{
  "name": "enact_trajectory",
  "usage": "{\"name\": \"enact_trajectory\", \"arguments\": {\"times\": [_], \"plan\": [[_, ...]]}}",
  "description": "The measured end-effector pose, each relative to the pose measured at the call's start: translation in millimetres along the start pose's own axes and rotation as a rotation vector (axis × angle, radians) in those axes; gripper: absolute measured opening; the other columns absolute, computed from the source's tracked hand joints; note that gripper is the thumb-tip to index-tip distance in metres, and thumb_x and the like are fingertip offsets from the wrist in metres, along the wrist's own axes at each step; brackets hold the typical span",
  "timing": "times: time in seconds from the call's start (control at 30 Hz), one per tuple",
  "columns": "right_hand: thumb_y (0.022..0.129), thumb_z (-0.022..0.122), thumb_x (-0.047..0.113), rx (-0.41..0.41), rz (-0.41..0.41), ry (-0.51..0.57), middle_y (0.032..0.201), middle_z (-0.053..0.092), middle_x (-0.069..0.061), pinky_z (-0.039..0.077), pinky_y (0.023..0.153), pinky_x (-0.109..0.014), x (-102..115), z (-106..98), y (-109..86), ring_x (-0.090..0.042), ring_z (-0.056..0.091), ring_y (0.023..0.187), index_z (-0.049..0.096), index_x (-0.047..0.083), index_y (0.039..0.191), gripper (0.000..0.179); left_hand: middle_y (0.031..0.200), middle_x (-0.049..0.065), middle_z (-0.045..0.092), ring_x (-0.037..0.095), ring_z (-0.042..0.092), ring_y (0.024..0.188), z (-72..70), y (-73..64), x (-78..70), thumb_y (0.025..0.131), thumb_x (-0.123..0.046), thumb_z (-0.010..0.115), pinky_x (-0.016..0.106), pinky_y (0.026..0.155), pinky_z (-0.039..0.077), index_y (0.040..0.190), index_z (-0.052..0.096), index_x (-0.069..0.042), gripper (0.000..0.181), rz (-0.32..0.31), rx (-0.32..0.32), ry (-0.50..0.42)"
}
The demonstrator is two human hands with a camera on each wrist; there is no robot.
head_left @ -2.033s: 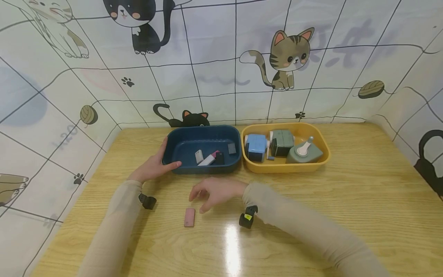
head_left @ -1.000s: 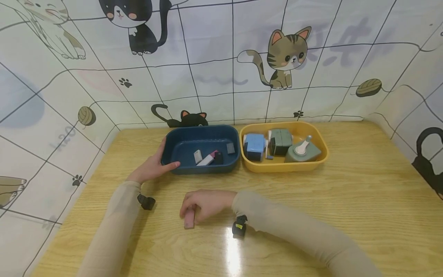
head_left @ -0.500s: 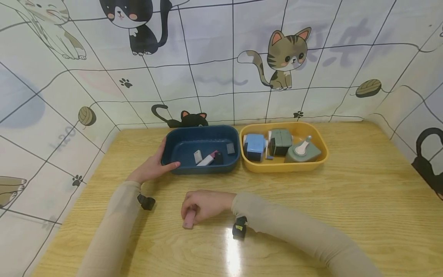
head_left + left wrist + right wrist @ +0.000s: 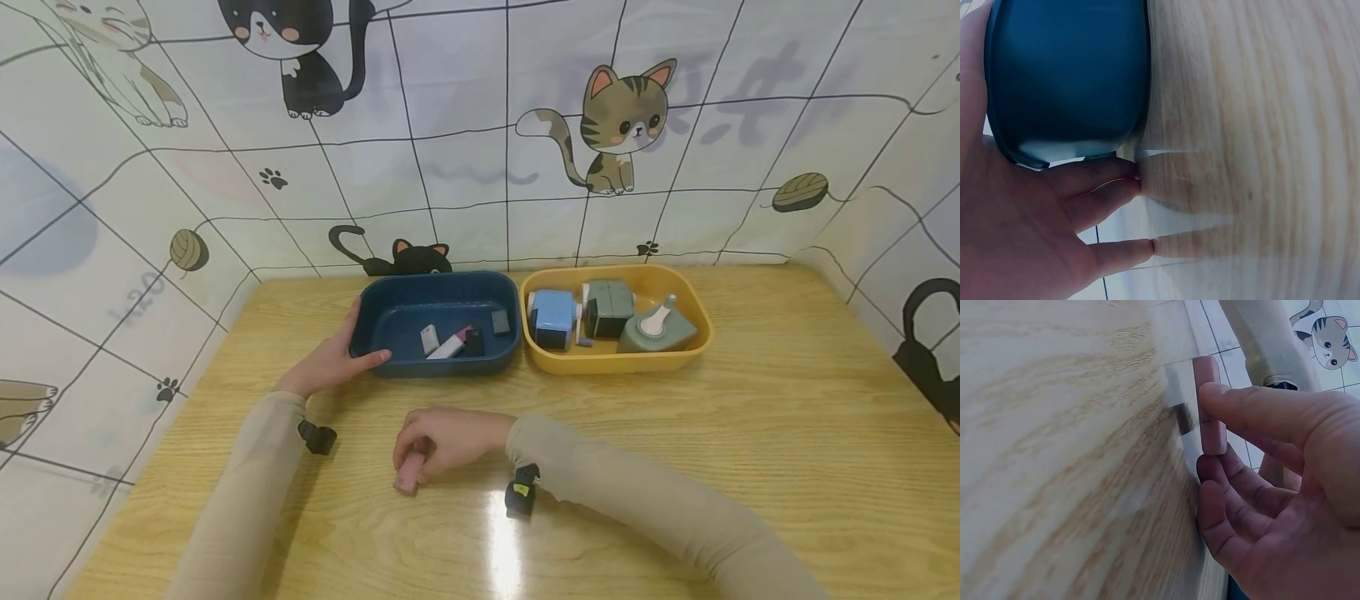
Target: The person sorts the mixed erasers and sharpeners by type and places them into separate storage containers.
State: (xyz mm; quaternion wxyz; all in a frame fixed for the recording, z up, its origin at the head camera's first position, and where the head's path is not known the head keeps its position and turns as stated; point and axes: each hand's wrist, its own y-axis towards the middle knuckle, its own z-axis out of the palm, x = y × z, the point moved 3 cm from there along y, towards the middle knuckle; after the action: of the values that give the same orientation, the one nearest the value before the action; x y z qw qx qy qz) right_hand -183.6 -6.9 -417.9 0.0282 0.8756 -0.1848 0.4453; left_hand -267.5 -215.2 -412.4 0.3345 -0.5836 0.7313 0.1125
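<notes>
My right hand (image 4: 453, 437) pinches a small pink eraser (image 4: 407, 475) low over the table, in front of the blue bin. In the right wrist view the thumb presses one broad face of the pink eraser (image 4: 1213, 434) and curled fingers sit at its lower end. Whether it touches the wood I cannot tell. My left hand (image 4: 330, 362) rests against the left end of the dark blue bin (image 4: 420, 367), thumb over its front corner. In the left wrist view its fingers are straight beside the bin wall (image 4: 1066, 75), tips on the table.
Several small blocks lie in the blue bin, among them a white one (image 4: 447, 347), a black one (image 4: 474, 342) and a grey one (image 4: 500, 322). A yellow bin (image 4: 615, 363) adjoins it, holding a blue crank sharpener (image 4: 555, 308) and two green ones. A cat-print backdrop (image 4: 465, 175) stands behind.
My right hand has come down and toward me onto the pink eraser, gripped it and turned it slightly. The left hand has stayed at the blue bin.
</notes>
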Motion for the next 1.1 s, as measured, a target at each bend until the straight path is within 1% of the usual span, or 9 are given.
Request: {"name": "enact_trajectory", "arguments": {"times": [0.2, 0.43, 0.57, 0.7, 0.83, 0.97, 1.1], "plan": [[0.082, 0.076, 0.007, -0.004, -0.010, 0.015, 0.101, 0.056, 0.007, 0.044, 0.083, -0.017, 1.4, -4.3, -0.6, -0.006, 0.053, 0.090, 0.071, 0.015, 0.107, 0.027, 0.158, 0.023, 0.000, 0.049, 0.015, 0.139, -0.3, 0.0, -0.4, 0.089, -0.056, 0.061, 0.063, 0.107, 0.021, 0.153, -0.019, -0.021, 0.108, 0.006, -0.002, -0.001], [0.083, 0.074, 0.005, -0.007, 0.021, 0.046, 0.100, 0.056, 0.006, 0.045, 0.084, -0.018, 2.4, -10.2, -1.7, -0.007, 0.054, 0.090, 0.071, 0.014, 0.108, 0.027, 0.158, 0.022, 0.000, 0.048, 0.016, 0.140, -1.2, -0.3, -1.5, 0.089, -0.056, 0.061, 0.062, 0.107, 0.021, 0.153, -0.018, -0.021, 0.108, 0.011, -0.007, 0.003], [0.084, 0.072, 0.002, -0.010, 0.018, 0.049, 0.100, 0.056, 0.005, 0.046, 0.083, -0.019, 3.3, -13.0, -2.6, -0.008, 0.054, 0.091, 0.070, 0.012, 0.108, 0.026, 0.158, 0.022, 0.001, 0.048, 0.016, 0.140, -1.1, -0.7, -1.2, 0.089, -0.055, 0.061, 0.062, 0.107, 0.021, 0.153, -0.018, -0.022, 0.107, 0.008, -0.007, -0.005], [0.086, 0.072, 0.005, -0.014, 0.027, 0.056, 0.101, 0.056, 0.006, 0.046, 0.083, -0.020, 4.1, -15.8, -4.2, -0.009, 0.054, 0.091, 0.070, 0.013, 0.109, 0.024, 0.159, 0.022, 0.000, 0.048, 0.015, 0.140, -0.7, -0.8, -0.8, 0.089, -0.055, 0.061, 0.063, 0.107, 0.020, 0.153, -0.019, -0.023, 0.107, 0.005, -0.004, -0.009], [0.087, 0.073, 0.011, -0.023, 0.033, 0.048, 0.100, 0.056, 0.005, 0.046, 0.083, -0.021, 5.4, -19.4, -6.4, -0.009, 0.054, 0.091, 0.070, 0.015, 0.109, 0.022, 0.158, 0.022, -0.001, 0.049, 0.015, 0.139, -0.5, -0.4, -0.1, 0.089, -0.056, 0.061, 0.063, 0.107, 0.020, 0.153, -0.019, -0.023, 0.107, 0.002, -0.003, -0.003], [0.087, 0.075, 0.016, -0.036, 0.013, 0.022, 0.098, 0.057, 0.005, 0.047, 0.082, -0.020, 5.9, -22.7, -7.2, -0.008, 0.054, 0.090, 0.071, 0.015, 0.108, 0.022, 0.159, 0.021, -0.001, 0.049, 0.014, 0.139, -0.5, 0.3, 0.4, 0.089, -0.056, 0.061, 0.063, 0.107, 0.020, 0.153, -0.019, -0.022, 0.107, -0.001, -0.002, -0.003], [0.086, 0.075, 0.014, -0.049, -0.020, 0.024, 0.098, 0.058, 0.005, 0.048, 0.081, -0.020, 6.5, -26.9, -7.6, -0.008, 0.054, 0.090, 0.070, 0.013, 0.108, 0.022, 0.159, 0.021, -0.002, 0.049, 0.014, 0.140, -0.5, 0.7, 0.2, 0.089, -0.056, 0.061, 0.063, 0.107, 0.019, 0.153, -0.019, -0.021, 0.108, 0.002, 0.000, -0.005]]}}
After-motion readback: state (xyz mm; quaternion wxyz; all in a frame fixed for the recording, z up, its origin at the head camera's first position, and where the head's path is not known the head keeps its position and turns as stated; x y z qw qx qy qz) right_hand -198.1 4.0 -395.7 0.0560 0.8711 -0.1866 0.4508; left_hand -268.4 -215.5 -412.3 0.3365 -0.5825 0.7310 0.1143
